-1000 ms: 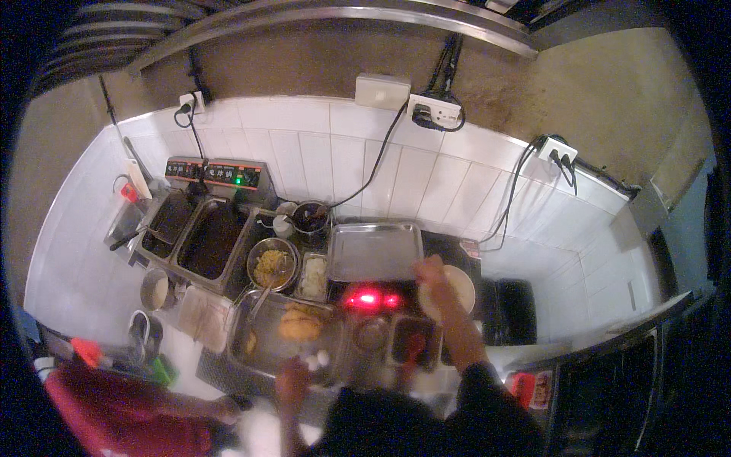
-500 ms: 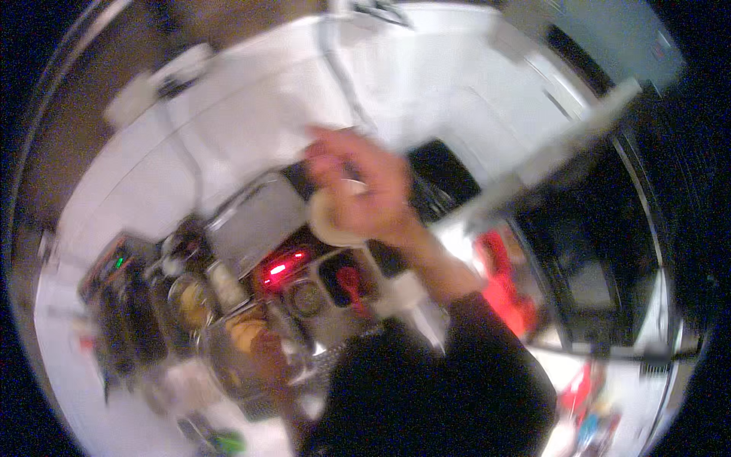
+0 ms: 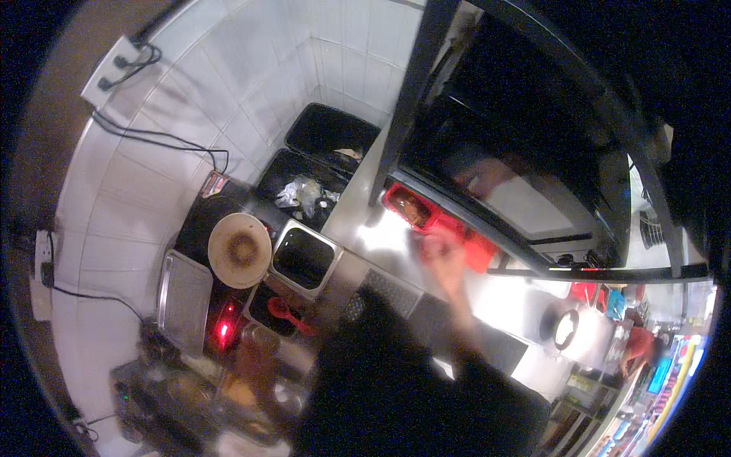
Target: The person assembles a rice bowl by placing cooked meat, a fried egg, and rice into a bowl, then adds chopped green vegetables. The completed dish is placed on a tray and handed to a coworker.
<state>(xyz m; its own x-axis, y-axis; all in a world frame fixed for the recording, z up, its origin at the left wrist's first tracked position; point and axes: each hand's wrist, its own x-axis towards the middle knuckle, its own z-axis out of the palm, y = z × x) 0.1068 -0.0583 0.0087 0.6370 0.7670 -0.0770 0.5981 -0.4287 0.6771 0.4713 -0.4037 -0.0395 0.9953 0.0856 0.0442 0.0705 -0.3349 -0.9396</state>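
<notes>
My right hand (image 3: 443,257), smeared by motion, reaches out over the counter beside red containers (image 3: 470,242). Brown food lies in the farthest red container (image 3: 409,206). Whether the fingers hold anything is blurred. My left hand (image 3: 259,362) is dim and blurred at the lower left, next to something orange-yellow (image 3: 239,391); its fingers cannot be made out. A round pale pan (image 3: 240,251) with a browned middle sits on a black cooktop (image 3: 196,228). Beside it is a steel-rimmed rectangular container (image 3: 306,259) with a dark inside. A red spoon-like utensil (image 3: 283,308) rests in another dark container.
A metal tray (image 3: 183,301) lies left of a glowing red display (image 3: 224,330). Black bins (image 3: 293,164) stand at the back, one holding crumpled clear plastic. A large dark glass-fronted unit (image 3: 525,183) overhangs the right side. Another person's red sleeve (image 3: 638,346) shows at far right.
My view has swung to the right. My right hand has left the pale round pan and moved right to the red containers. My left hand stays low at the left.
</notes>
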